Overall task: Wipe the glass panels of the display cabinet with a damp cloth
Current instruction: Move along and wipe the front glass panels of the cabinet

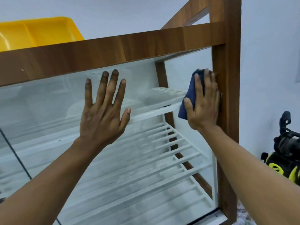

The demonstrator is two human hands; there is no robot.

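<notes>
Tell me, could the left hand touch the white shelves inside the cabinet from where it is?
Probably not. The left hand lies flat on the outside of the glass panel, and the white shelves sit behind that pane. No opening shows on this side.

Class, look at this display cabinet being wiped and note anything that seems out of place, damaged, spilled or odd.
Nothing looks broken or spilled. The glass panel shows cloudy grey streaks over its lower half, and a yellow tub sits on top of the cabinet.
</notes>
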